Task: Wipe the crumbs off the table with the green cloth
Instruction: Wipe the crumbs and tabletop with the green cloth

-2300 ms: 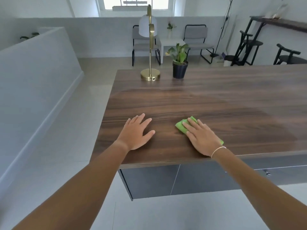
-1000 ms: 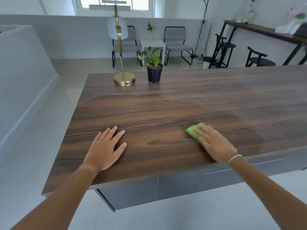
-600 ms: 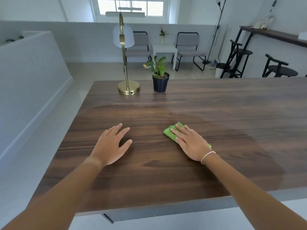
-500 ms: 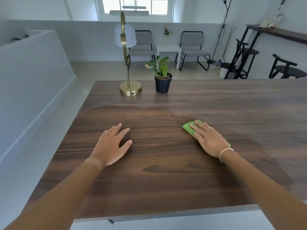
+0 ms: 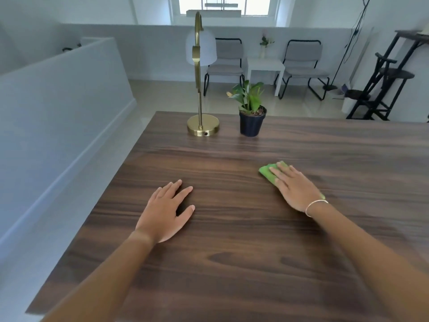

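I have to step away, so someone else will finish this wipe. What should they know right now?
Left hand: flat on the table, open, holding nothing.
Right hand: palm down, pressing the green cloth onto the table, right of centre.
Lamp and potted plant stand near the far edge.
Done: wiping is under way; no crumbs can be made out.
Left: cover the rest of the top, round the lamp and plant.

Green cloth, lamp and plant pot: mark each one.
Green cloth (image 5: 267, 172), head view, exposed corner beyond the fingers.
Lamp (image 5: 203, 127), head view, round brass base.
Plant pot (image 5: 251, 124), head view, dark front wall.
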